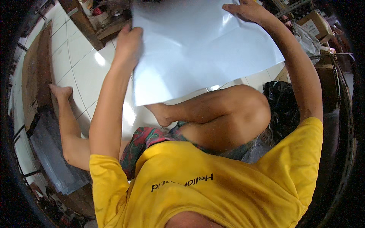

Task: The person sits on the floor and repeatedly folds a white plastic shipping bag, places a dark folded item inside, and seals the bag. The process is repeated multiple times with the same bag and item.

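A large glossy white sheet (205, 49), plastic-looking with soft creases, is held up in front of my bent knee. My left hand (130, 45) is closed on its left edge, with the fingertips hidden behind the sheet. At the upper right, my right hand (246, 10) grips the opposite edge, thumb on the near face. The sheet's lower edge hangs loose above my foot and shin, and its far end runs out of the picture at the top.
I sit on a white tiled floor (81, 72). A wooden leg frame (85, 28) stands at the upper left. Grey plastic sheets (57, 159) lie at the left beside a brown board (38, 72). On the right are a black plastic bag (279, 102), a metal rack (336, 76) and a cardboard box (313, 26).
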### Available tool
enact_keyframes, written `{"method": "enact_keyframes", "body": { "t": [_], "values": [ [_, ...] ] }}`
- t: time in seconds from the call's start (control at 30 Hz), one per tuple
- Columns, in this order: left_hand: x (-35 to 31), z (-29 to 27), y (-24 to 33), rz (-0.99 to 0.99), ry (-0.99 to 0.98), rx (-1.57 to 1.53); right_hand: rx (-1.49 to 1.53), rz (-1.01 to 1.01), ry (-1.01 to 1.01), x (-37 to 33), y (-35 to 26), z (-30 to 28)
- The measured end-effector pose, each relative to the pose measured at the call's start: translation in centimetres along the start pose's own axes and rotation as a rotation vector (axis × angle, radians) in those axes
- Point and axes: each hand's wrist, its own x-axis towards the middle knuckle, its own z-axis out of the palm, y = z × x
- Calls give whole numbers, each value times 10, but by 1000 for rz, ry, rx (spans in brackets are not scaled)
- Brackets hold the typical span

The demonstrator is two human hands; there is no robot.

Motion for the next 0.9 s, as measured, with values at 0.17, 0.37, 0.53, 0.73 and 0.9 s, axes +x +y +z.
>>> {"method": "enact_keyframes", "body": {
  "t": [0.17,0.37,0.53,0.73,0.9],
  "values": [
    [14,96,-52,-51,0,77,-124,143,148,18,120,35],
    [-54,141,-176,-435,-154,-170,140,328,131,-16,253,148],
    [-90,140,-204,-855,-299,148,278,469,-108,-50,305,222],
    [-100,129,-271,-767,-248,311,97,388,-238,-40,371,265],
    [-90,126,-247,-709,-279,612,90,520,-82,-45,364,269]
  ]
}}
